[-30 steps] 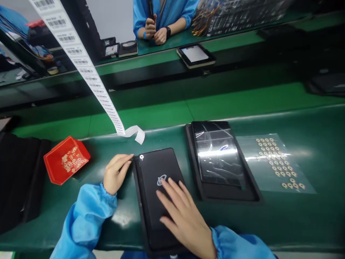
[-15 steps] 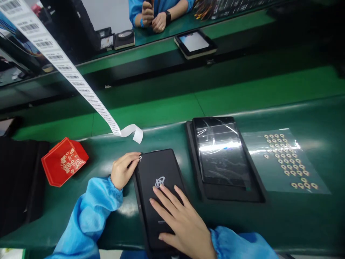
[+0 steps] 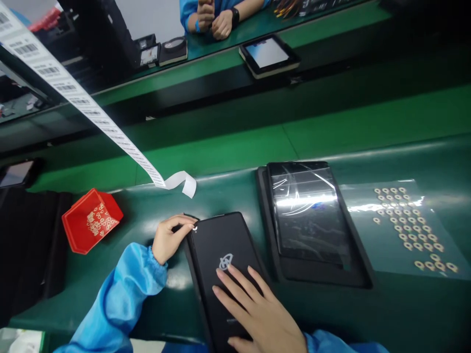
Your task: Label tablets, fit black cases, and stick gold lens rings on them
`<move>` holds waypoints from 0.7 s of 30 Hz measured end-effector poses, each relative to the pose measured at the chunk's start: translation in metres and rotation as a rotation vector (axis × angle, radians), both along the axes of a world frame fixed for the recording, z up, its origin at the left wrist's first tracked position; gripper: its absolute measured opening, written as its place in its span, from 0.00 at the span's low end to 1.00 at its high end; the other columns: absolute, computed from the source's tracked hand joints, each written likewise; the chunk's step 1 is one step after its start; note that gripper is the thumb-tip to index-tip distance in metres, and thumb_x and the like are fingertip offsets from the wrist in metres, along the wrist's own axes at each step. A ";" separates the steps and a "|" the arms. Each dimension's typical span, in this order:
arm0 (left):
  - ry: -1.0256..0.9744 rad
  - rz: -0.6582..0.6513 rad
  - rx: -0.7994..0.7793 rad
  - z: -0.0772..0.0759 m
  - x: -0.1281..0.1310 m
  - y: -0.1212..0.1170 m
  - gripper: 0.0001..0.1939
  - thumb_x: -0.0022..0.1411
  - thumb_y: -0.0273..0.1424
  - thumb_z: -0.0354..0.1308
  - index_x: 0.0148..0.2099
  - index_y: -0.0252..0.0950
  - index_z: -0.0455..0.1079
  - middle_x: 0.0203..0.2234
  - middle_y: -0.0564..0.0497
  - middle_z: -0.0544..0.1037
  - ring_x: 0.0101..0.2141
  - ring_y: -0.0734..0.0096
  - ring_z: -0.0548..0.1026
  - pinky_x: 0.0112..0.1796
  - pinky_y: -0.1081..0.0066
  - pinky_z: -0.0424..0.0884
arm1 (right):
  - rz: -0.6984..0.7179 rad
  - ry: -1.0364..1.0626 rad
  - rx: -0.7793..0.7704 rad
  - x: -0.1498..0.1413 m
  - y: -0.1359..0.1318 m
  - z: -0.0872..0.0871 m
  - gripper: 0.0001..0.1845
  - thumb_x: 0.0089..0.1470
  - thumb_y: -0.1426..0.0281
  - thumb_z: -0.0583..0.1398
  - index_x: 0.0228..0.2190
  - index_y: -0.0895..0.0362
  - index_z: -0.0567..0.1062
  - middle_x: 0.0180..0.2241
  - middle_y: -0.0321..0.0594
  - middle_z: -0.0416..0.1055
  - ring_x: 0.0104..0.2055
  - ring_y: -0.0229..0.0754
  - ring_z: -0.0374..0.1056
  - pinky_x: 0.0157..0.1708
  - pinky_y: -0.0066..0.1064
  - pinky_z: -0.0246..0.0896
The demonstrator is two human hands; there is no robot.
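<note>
A black tablet (image 3: 215, 250) lies back side up on the green bench in front of me, with a grey logo and a small camera ring at its top left corner. My right hand (image 3: 257, 309) rests flat on its lower half, fingers spread. My left hand (image 3: 171, 239) is at the tablet's top left corner, fingertips pinched by the camera ring. What the fingertips hold is too small to make out.
A second tablet (image 3: 311, 215) sits screen up in a black tray to the right, beside a clear sheet of small gold rings (image 3: 408, 225). A red bin (image 3: 90, 225) of rings stands to the left. A barcode label strip (image 3: 110, 130) hangs over the bench. Another person's hands (image 3: 215, 17) are across the line.
My left fingertips have moved from the tablet's left edge onto its top left corner by the camera ring. My right hand has slid slightly lower on the tablet's back.
</note>
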State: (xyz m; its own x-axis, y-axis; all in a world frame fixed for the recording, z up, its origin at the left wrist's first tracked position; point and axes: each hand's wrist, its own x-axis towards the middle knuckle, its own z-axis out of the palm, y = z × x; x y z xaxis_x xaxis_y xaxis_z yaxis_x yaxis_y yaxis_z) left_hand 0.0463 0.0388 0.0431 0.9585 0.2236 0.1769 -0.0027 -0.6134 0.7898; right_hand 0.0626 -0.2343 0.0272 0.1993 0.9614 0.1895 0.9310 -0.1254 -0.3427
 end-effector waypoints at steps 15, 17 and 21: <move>0.073 0.143 -0.106 -0.013 -0.003 -0.003 0.11 0.65 0.37 0.60 0.33 0.36 0.75 0.32 0.48 0.81 0.34 0.64 0.80 0.56 0.49 0.64 | 0.007 0.047 0.022 -0.002 -0.003 -0.014 0.41 0.48 0.53 0.63 0.61 0.55 0.63 0.68 0.45 0.44 0.66 0.56 0.48 0.64 0.49 0.35; 0.043 0.119 -0.081 -0.012 -0.005 -0.001 0.10 0.64 0.36 0.60 0.33 0.37 0.76 0.33 0.49 0.81 0.36 0.65 0.80 0.55 0.53 0.66 | 0.013 0.068 0.036 -0.003 -0.003 -0.016 0.41 0.48 0.54 0.63 0.61 0.55 0.63 0.68 0.46 0.43 0.67 0.57 0.45 0.66 0.49 0.22; 0.015 0.034 -0.034 -0.005 -0.005 -0.001 0.04 0.61 0.32 0.63 0.34 0.40 0.77 0.35 0.52 0.81 0.38 0.67 0.79 0.58 0.57 0.62 | 0.042 0.121 0.016 -0.002 -0.002 -0.018 0.43 0.49 0.54 0.64 0.62 0.57 0.62 0.68 0.48 0.42 0.68 0.57 0.43 0.65 0.47 0.09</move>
